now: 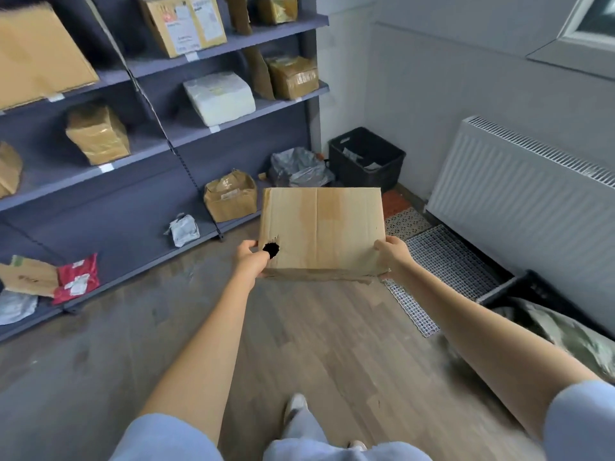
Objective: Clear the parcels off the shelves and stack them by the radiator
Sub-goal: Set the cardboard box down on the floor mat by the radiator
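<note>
A flat brown cardboard box with a ragged dark hole near its left edge (321, 232) is held out at arm's length over the wood-plank floor (299, 344), between the dark grey shelves (233, 44) on the left and the white ribbed radiator (519, 191) on the right. The left hand (250, 259) grips the box's near left corner, thumb on top just beside the hole; the right hand (392, 256) grips the near right corner, fingers curled under. Both grips are closed on the box, which rides roughly level.

The step in hand looks like the carry: 1 parcel is off the shelves and heading for the radiator. No stack is visible there yet, only a white wire grid mat (446, 271) and a speckled mat (404, 222) on the floor. The next move likely calls for a turn to the right and a low, flat set-down close to the radiator's foot.

Plenty remains shelved: a white wrapped parcel (219, 96), a tape-wrapped brown parcel (97, 133), a red mailer bag (77, 277) and others.

The box's underside and the fingers beneath it are hidden. The black crate (367, 158) in the far corner holds scraps too small to identify, and the near right corner is blurred, with a camouflage-patterned shape (565, 334) cut off by the frame.
</note>
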`<state>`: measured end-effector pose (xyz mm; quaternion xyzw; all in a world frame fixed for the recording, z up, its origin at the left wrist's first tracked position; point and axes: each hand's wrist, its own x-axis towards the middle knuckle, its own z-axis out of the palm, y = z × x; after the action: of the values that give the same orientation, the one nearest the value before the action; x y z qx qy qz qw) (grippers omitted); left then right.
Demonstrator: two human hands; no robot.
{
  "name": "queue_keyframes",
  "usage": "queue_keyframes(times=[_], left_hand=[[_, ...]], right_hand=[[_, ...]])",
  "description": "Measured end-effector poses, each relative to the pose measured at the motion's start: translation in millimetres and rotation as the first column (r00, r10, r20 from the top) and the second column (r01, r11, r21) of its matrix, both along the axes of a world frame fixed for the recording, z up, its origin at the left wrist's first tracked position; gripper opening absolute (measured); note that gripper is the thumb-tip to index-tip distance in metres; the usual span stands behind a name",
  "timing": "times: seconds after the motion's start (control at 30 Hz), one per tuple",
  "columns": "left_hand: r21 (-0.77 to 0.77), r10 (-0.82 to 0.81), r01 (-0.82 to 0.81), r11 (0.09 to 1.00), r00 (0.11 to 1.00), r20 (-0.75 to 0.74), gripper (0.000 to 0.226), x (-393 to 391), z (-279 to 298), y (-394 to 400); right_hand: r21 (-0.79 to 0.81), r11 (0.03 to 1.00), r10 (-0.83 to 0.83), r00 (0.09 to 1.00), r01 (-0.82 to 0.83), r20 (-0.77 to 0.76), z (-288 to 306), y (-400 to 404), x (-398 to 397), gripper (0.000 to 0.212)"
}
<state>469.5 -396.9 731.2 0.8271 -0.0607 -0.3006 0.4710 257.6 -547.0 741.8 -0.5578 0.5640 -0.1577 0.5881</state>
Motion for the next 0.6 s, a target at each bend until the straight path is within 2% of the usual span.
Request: queue_keyframes(times=[0.17, 0.37, 0.47, 0.6], left_hand=[[0.029, -0.112, 0.112, 0.993, 0.994, 0.014, 0.052, 69.9, -10.2, -97.1], [0.021, -0.28, 0.281, 0.959, 0.959, -0.03, 0.052, 127.8, -19.2, -216.9], [0.043, -0.398, 0.398, 0.916, 0.917, -0.004, 0.051, 135.7, -17.9, -290.2], [0.066, -0.595, 0.596, 0.8, 0.803, -0.043, 0.051, 98.8, -32.2, -390.2]], right_hand=[[0.032, 0.995, -0.094, 0.995, 0.096, -0.041, -17.8, -69.2, 55.3, 0.032], [-0.014, 0.979, -0.206, 0.976, 0.205, -0.077, -22.3, -158.1, 100.0, 0.034], [-0.004, 0.954, -0.301, 0.952, 0.301, -0.051, -26.4, -195.2, 94.5, 0.035], [0.066, 0.863, -0.495, 0.864, 0.501, -0.086, -46.6, -238.4, 51.5, 0.041]])
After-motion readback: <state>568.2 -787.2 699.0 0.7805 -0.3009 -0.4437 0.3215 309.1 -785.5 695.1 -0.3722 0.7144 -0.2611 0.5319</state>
